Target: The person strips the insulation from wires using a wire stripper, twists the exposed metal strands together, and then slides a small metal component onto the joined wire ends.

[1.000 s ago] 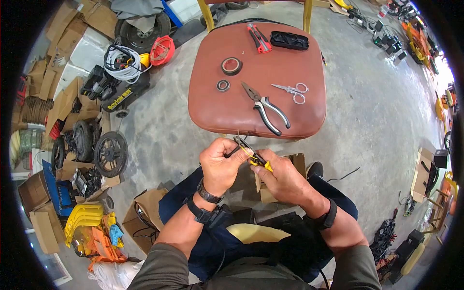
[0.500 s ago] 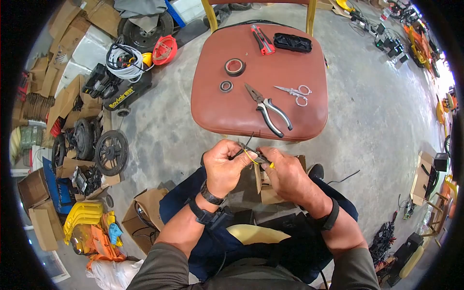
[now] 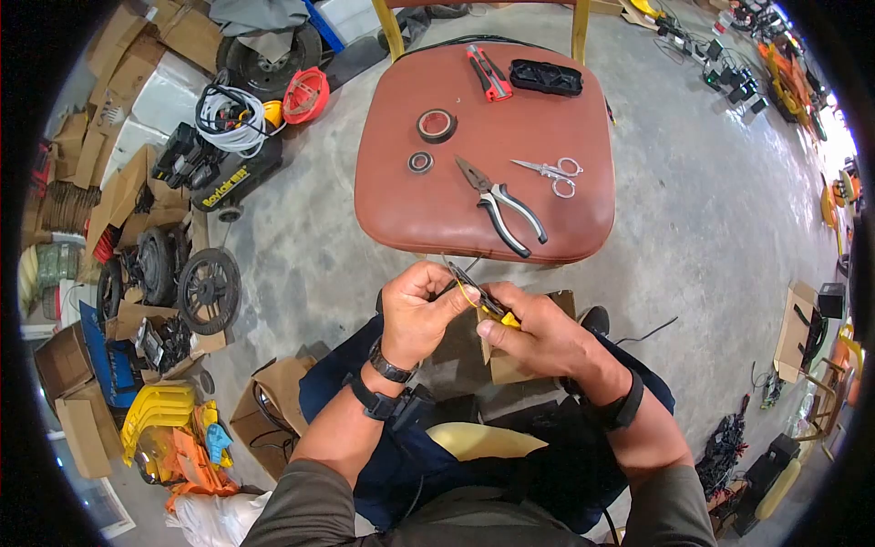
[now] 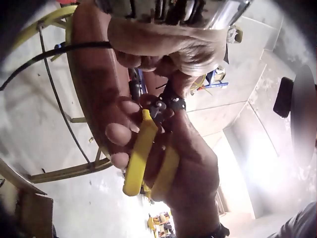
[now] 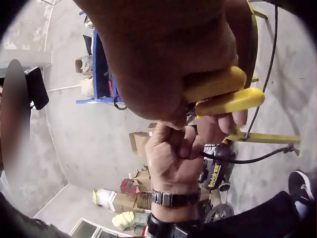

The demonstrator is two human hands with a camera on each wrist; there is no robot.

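Observation:
Yellow-handled pliers (image 4: 141,158) are gripped by the right hand (image 3: 542,333), their dark head against the left fingertips. The left hand (image 3: 415,312) pinches a black cable (image 5: 237,161) and a thin yellow wire (image 3: 462,290) beside the tool's head. In the right wrist view the right hand (image 5: 168,54) wraps the two yellow handles, which stand slightly apart, and the left hand (image 5: 173,156) touches it from below. Just beyond the hands, black-and-white pliers (image 3: 503,205) lie on the red chair seat (image 3: 392,205). The exact contact at the wire is too small to tell.
On the seat are scissors (image 3: 554,172), a tape roll (image 3: 437,125), a smaller ring (image 3: 420,162), a red cutter (image 3: 489,73) and a black case (image 3: 546,77). An open cardboard box (image 3: 524,365) stands below the hands; wheels (image 3: 209,292) and boxes line the left side.
The right hand has shifted slightly around the yellow handles, which show more than half a second ago. The left hand keeps its pinch. The head view moved a little and came back.

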